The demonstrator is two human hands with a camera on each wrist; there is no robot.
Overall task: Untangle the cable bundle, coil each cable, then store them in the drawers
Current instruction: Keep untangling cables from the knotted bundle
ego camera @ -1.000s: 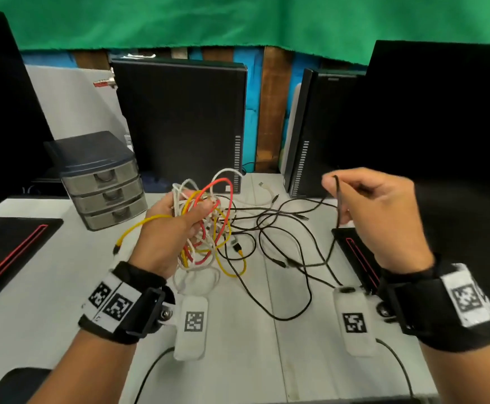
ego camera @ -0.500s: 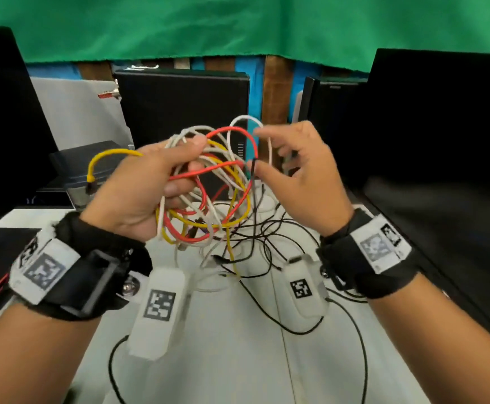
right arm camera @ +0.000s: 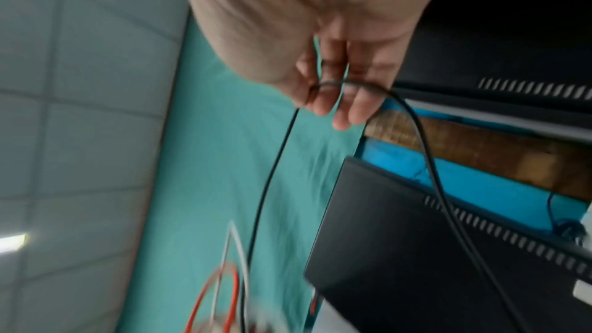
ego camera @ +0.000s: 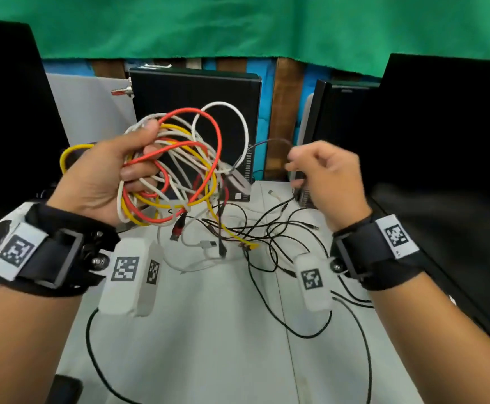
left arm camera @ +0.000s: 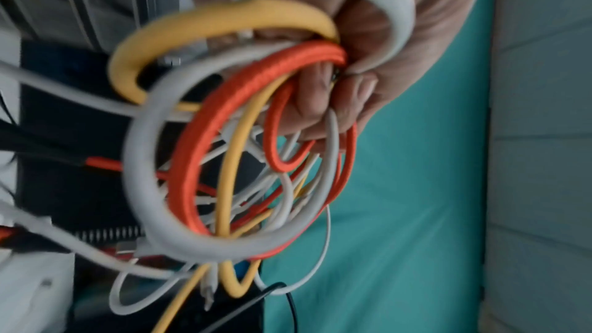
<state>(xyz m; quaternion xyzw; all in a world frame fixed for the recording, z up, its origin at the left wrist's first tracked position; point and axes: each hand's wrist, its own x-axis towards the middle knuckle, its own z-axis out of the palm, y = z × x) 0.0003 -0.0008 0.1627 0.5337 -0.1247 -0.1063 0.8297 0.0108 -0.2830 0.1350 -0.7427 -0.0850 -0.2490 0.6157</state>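
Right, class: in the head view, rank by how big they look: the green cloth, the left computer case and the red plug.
1. Green cloth, largest.
2. Left computer case.
3. Red plug, smallest, although nearer the camera.

Right hand (ego camera: 325, 173) motion-blurred; black cable (ego camera: 270, 141) end hidden in fingers; drawers out of sight.

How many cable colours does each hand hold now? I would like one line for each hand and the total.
Left hand, gripping the cable bundle: 3 (red cable, yellow cable, white cable)
Right hand: 1 (black cable, pinched)
Total: 4 colours
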